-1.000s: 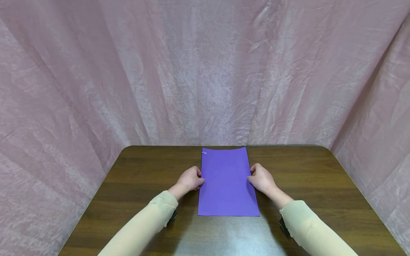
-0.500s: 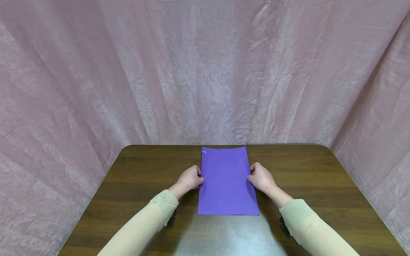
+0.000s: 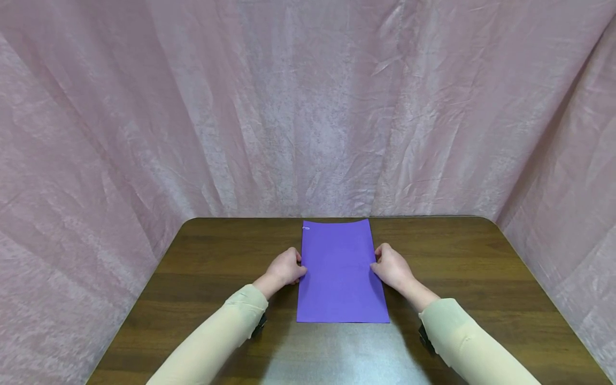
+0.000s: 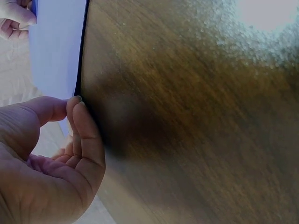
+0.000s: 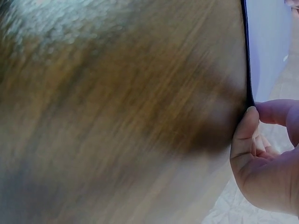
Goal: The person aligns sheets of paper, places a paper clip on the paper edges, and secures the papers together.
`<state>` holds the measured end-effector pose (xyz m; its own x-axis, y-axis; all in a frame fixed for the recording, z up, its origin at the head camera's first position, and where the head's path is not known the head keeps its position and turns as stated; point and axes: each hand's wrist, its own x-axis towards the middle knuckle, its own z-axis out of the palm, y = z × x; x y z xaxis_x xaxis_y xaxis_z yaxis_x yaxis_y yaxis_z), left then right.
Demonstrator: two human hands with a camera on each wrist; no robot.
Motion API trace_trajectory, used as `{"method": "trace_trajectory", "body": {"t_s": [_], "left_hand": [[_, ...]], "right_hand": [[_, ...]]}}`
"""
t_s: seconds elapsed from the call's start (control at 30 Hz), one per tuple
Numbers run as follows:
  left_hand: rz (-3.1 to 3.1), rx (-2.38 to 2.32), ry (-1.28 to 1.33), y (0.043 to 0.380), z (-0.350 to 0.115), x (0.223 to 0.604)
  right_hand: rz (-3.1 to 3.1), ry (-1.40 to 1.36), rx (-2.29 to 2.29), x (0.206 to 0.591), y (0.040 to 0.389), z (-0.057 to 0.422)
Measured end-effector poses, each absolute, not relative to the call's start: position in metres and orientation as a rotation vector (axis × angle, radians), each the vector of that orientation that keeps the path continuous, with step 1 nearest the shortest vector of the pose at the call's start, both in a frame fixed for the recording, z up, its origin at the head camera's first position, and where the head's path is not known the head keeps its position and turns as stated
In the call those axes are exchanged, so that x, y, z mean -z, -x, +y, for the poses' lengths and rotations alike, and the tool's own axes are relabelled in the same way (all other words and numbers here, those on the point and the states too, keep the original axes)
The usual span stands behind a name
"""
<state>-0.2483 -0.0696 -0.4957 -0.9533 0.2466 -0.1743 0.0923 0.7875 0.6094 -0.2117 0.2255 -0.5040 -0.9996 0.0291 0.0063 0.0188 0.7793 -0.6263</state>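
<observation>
A purple sheet of paper (image 3: 341,278) is at the middle of the table, its far edge sagging slightly between the corners. A small pale paper clip (image 3: 306,228) sits at its far left corner. My left hand (image 3: 284,267) pinches the left edge between thumb and fingers; the left wrist view shows the thumb (image 4: 51,109) on top and fingertips beneath. On the opposite edge, my right hand (image 3: 393,269) pinches the sheet in the same way, as the right wrist view shows by the fingers (image 5: 245,128). Whether the sheet's near edge touches the table cannot be told.
The brown wooden table (image 3: 216,251) has rounded far corners. Behind it and at both sides hangs a pink velvety curtain (image 3: 313,107). Light reflects off the tabletop in front of the sheet. Dark wrist devices (image 3: 425,339) show under the pale sleeves.
Both hands keep their pinch on the sheet of paper. Everything has shifted up by only a few pixels in the head view; nothing else visibly differs.
</observation>
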Motion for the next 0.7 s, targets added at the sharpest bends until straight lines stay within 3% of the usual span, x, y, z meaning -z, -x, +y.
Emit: {"method": "trace_trajectory", "body": {"t_s": [0.7], "left_hand": [[2.717, -0.920, -0.226, 0.2460, -0.0694, 0.4955]], "right_hand": [[-2.970, 0.057, -0.974, 0.5044, 0.2095, 0.2272]]}}
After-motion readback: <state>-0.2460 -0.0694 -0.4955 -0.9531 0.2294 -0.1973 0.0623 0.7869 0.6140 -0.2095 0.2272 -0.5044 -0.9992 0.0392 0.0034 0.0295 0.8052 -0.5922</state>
